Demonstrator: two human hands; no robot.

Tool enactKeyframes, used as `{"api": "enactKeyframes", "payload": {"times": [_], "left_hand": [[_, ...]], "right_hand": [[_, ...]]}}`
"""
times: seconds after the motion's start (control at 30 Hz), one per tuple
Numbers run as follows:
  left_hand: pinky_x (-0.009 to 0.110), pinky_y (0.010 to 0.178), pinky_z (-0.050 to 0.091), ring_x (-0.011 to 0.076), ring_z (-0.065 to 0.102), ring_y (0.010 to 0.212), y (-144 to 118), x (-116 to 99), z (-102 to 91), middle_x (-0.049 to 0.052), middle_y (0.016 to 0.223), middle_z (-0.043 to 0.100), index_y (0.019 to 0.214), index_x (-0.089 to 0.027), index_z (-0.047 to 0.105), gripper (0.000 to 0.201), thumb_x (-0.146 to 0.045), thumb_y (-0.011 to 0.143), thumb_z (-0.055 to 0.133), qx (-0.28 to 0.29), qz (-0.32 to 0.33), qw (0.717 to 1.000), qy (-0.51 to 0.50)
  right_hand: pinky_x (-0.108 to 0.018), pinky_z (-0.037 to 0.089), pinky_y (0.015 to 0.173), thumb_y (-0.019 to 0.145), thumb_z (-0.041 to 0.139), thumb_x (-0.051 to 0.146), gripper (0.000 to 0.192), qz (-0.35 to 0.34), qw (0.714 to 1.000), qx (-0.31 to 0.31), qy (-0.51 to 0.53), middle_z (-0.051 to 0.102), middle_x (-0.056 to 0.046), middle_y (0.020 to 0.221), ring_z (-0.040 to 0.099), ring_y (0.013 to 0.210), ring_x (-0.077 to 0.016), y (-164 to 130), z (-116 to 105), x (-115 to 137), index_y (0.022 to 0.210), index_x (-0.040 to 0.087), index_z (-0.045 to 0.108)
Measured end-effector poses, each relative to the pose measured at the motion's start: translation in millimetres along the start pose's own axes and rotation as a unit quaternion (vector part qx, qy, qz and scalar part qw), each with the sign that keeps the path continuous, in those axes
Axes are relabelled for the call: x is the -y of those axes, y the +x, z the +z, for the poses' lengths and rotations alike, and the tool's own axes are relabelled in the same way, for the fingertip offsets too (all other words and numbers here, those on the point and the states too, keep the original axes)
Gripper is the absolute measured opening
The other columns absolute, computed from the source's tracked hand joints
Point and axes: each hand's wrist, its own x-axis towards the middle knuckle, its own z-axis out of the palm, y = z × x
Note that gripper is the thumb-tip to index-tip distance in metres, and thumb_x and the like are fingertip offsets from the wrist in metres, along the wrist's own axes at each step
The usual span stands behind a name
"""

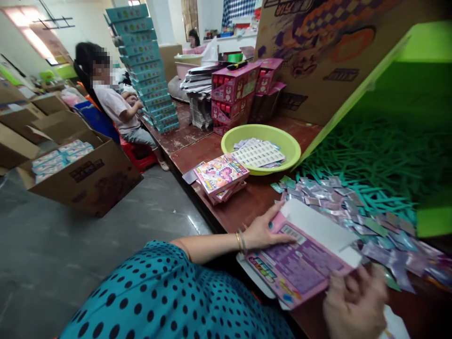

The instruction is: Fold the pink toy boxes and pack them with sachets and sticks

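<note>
Both hands gripped the pink box [300, 263] at the table's [247, 205] near edge: left hand [263, 231] on its flap end, right hand [355, 301] underneath.

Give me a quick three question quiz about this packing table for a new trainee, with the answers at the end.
1. True or false: both hands hold the pink box.
2. What does the green bowl contain: A) sheets, B) scissors, C) fruit?
3. What lies just left of the bowl?

Key:
1. True: the left hand presses its near end, and the right hand grips its lower edge.
2. A, sheets.
3. A stack of colourful flat boxes.
</note>
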Motion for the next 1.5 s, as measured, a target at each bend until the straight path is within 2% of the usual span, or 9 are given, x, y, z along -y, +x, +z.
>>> {"api": "enactKeyframes", "payload": {"times": [0.2, 0.3, 0.43, 0.5, 0.6, 0.77, 1.07, 1.23, 1.5], "left_hand": [[0.042, 0.122, 0.037, 0.0302, 0.049, 0.144, -24.5, 20.9, -23.1, 0.013, 0.157, 0.050, 0.155, -0.021, 0.044, 0.084, -0.056, 0.084, 0.073, 0.045, 0.011, 0.997, 0.058], [0.038, 0.102, 0.049, 0.0257, 0.065, 0.112, -31.5, 36.0, -28.5, 0.011, 0.123, 0.070, 0.125, -0.016, 0.067, 0.054, -0.057, 0.089, 0.062, -0.001, -0.023, 0.999, 0.037], [0.027, 0.072, 0.047, 0.0161, 0.057, 0.073, -29.1, 46.6, -35.4, 0.004, 0.078, 0.066, 0.083, -0.015, 0.069, 0.039, -0.052, 0.091, 0.056, -0.065, -0.110, 0.992, -0.003], [0.024, 0.064, 0.042, 0.0119, 0.051, 0.063, -24.5, 45.0, -38.5, -0.001, 0.076, 0.065, 0.108, -0.017, 0.070, 0.036, -0.041, 0.082, 0.066, -0.083, -0.156, 0.982, -0.065], [0.021, 0.059, 0.040, 0.0096, 0.051, 0.058, -17.2, 37.9, -42.4, -0.002, 0.084, 0.071, 0.147, -0.020, 0.050, 0.079, -0.026, 0.070, 0.068, -0.047, -0.246, 0.953, -0.169], [0.024, 0.068, 0.048, 0.0147, 0.064, 0.073, -17.1, 26.5, -53.0, 0.009, 0.113, 0.078, 0.135, -0.012, 0.064, 0.072, -0.019, 0.064, 0.062, 0.009, -0.304, 0.933, -0.191], [0.038, 0.093, 0.056, 0.0245, 0.072, 0.104, -38.6, 25.7, -49.1, 0.011, 0.126, 0.074, 0.136, -0.018, 0.061, 0.054, -0.042, 0.088, 0.058, -0.005, -0.223, 0.956, -0.189], [0.042, 0.099, 0.054, 0.0241, 0.070, 0.105, -57.4, 43.8, -54.4, 0.012, 0.115, 0.074, 0.097, -0.017, 0.073, 0.043, -0.057, 0.095, 0.056, -0.045, -0.023, 0.994, -0.093], [0.046, 0.109, 0.046, 0.0256, 0.063, 0.122, -87.9, 61.8, -58.4, 0.013, 0.126, 0.070, 0.109, -0.019, 0.068, 0.036, -0.051, 0.100, 0.055, -0.106, 0.062, 0.989, 0.081]], "right_hand": [[-0.047, 0.048, 0.106, 0.084, 0.066, 0.060, 0.064, 0.026, 0.994, 0.013, 0.107, 0.067, -0.014, 0.130, 0.063, 0.120, -0.0296, 7.0, 35.6, -17.5, 0.131, 0.017, 0.068], [-0.044, 0.050, 0.100, 0.087, 0.060, 0.059, 0.046, 0.018, 0.995, 0.014, 0.094, 0.068, -0.012, 0.110, 0.064, 0.109, -0.0266, -4.8, 50.9, -22.5, 0.092, 0.016, 0.075], [-0.037, 0.053, 0.085, 0.096, 0.050, 0.051, 0.045, -0.048, 0.991, 0.122, 0.029, 0.063, -0.009, 0.093, 0.062, 0.087, -0.0205, -1.2, 55.2, -20.1, 0.070, 0.018, 0.067], [-0.038, 0.052, 0.093, 0.095, 0.054, 0.048, 0.038, -0.085, 0.985, 0.153, 0.002, 0.065, -0.010, 0.102, 0.064, 0.098, -0.0220, 15.3, 52.9, -15.3, 0.079, 0.019, 0.073], [-0.039, 0.050, 0.104, 0.088, 0.066, 0.047, 0.033, -0.098, 0.971, 0.216, -0.017, 0.069, -0.010, 0.120, 0.065, 0.114, -0.0248, 45.3, 50.6, -4.4, 0.101, 0.019, 0.078], [-0.037, 0.052, 0.107, 0.099, 0.053, 0.046, 0.041, -0.126, 0.892, 0.422, 0.104, 0.075, -0.003, 0.127, 0.069, 0.119, -0.0230, 51.7, 48.6, 21.3, 0.126, 0.024, 0.076], [-0.042, 0.056, 0.104, 0.095, 0.064, 0.034, 0.030, -0.032, 0.934, 0.351, 0.064, 0.078, -0.004, 0.119, 0.074, 0.112, -0.0259, 36.6, 53.2, 30.2, 0.118, 0.024, 0.079], [-0.043, 0.049, 0.115, 0.101, 0.054, 0.042, 0.040, -0.116, 0.871, 0.462, 0.118, 0.069, -0.004, 0.139, 0.064, 0.131, -0.0228, 29.9, 45.2, 11.9, 0.133, 0.025, 0.071], [-0.046, 0.044, 0.119, 0.101, 0.053, 0.038, 0.033, -0.129, 0.954, 0.240, 0.122, 0.065, -0.010, 0.142, 0.059, 0.135, -0.0219, -32.3, 58.8, -16.6, 0.124, 0.024, 0.073]]}}
